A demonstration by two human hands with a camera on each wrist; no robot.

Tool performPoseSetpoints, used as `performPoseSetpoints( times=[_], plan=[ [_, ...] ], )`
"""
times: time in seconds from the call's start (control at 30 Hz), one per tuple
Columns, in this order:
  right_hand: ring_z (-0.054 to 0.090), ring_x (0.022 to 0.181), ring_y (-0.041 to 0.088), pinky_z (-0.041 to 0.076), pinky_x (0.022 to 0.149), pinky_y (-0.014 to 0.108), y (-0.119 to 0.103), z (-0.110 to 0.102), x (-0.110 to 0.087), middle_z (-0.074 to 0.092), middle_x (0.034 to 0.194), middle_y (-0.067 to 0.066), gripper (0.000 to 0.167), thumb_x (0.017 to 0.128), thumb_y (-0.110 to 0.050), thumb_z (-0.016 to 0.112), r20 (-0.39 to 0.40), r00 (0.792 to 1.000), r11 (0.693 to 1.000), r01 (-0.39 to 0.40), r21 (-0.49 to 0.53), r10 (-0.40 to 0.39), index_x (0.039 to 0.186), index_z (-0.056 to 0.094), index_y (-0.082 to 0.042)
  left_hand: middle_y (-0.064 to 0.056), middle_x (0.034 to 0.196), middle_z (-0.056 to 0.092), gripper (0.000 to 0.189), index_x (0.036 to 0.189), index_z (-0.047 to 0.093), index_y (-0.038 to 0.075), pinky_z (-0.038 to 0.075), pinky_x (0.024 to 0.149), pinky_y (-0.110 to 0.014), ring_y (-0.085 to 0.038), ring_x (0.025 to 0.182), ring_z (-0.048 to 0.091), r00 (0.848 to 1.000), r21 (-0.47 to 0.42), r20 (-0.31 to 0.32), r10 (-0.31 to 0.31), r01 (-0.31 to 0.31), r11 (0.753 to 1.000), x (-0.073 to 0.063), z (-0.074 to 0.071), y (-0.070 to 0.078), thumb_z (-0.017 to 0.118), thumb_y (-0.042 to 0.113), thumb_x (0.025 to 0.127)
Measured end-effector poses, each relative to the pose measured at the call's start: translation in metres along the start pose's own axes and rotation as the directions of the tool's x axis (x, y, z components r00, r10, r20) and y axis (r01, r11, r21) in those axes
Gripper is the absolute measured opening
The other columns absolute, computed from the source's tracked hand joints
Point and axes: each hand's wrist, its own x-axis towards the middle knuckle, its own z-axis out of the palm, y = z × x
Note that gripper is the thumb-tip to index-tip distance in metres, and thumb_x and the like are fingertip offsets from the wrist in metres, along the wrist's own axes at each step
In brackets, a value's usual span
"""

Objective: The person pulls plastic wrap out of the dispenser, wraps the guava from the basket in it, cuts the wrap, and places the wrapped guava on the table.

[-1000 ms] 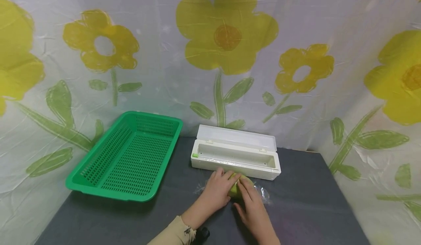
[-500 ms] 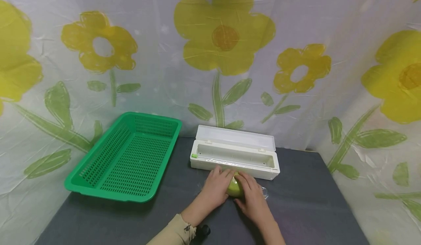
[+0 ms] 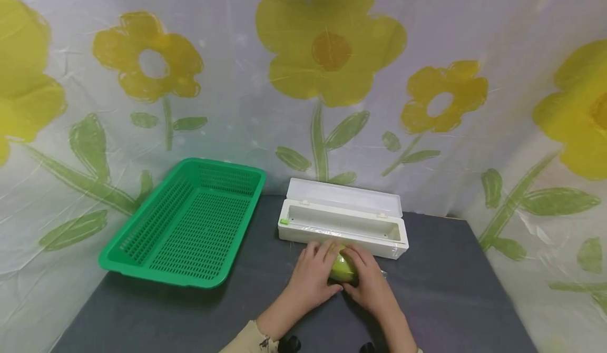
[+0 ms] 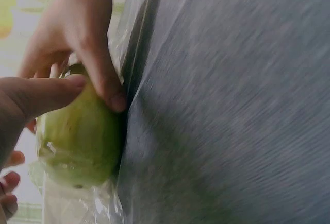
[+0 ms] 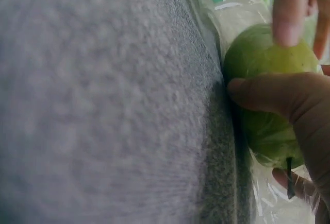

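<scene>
A green pear lies on the dark table, with shiny clear cling film around it. Its dark stem shows in the right wrist view, where cling film spreads beneath the fruit. My left hand curls round the pear's left side, thumb on the near side. From the right, my right hand grips the same pear, its thumb close to the left one. The fingers on the far side are partly hidden behind the fruit.
Just beyond the hands stands a white cling film box, lid raised, with a green slider at its left end. A green plastic basket is at the left. A flower-printed sheet hangs behind and beside the table.
The hands have shifted from over the top of the pear to its sides. Both thumbs have come together on the near side, and less film shows at the right.
</scene>
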Motion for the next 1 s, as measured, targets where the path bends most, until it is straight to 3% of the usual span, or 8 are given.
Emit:
performPoseSetpoints(
  times=[0.17,0.47,0.63,1.0],
  plan=[
    [0.061,0.126,0.041,0.054,0.101,0.056,0.001,-0.007,0.003,0.062,0.14,0.017,0.094,0.055,-0.004,0.105,0.019,0.999,0.999,-0.041,0.026,0.041,0.139,0.062,-0.004,-0.004,0.144,0.063,0.085,0.15,0.061,0.017,0.055,0.09,-0.041,-0.024,0.114,0.056,0.989,0.043,-0.123,0.08,-0.075,0.996,-0.007,0.0,0.013,0.096,0.044,0.077],
    [0.065,0.123,0.031,0.056,0.095,0.052,0.006,-0.021,0.017,0.066,0.139,0.01,0.089,0.065,-0.01,0.101,0.067,0.995,0.978,-0.087,0.189,0.075,0.144,0.06,-0.011,-0.007,0.145,0.063,0.098,0.147,0.061,0.012,0.054,0.081,-0.039,-0.026,0.108,0.052,0.949,0.124,-0.303,0.092,-0.056,0.991,-0.004,0.019,0.004,0.105,0.034,0.062],
    [0.066,0.118,0.027,0.056,0.091,0.049,0.005,-0.024,0.018,0.066,0.139,0.007,0.091,0.068,-0.014,0.099,0.104,0.989,0.969,-0.124,0.214,0.103,0.149,0.058,-0.016,-0.008,0.142,0.063,0.101,0.147,0.061,0.014,0.052,0.078,-0.038,-0.026,0.105,0.053,0.948,0.162,-0.305,0.089,-0.041,0.986,0.003,0.023,-0.002,0.106,0.033,0.059],
    [0.065,0.121,0.026,0.055,0.096,0.051,0.004,-0.026,0.017,0.066,0.14,0.005,0.086,0.072,-0.021,0.098,0.164,0.975,0.954,-0.184,0.236,0.147,0.149,0.059,-0.016,-0.005,0.121,0.068,0.098,0.138,0.062,0.012,0.053,0.082,-0.038,-0.025,0.103,0.058,0.952,0.141,-0.285,0.111,-0.073,0.987,0.018,0.031,-0.013,0.105,0.044,0.056]
  ],
)
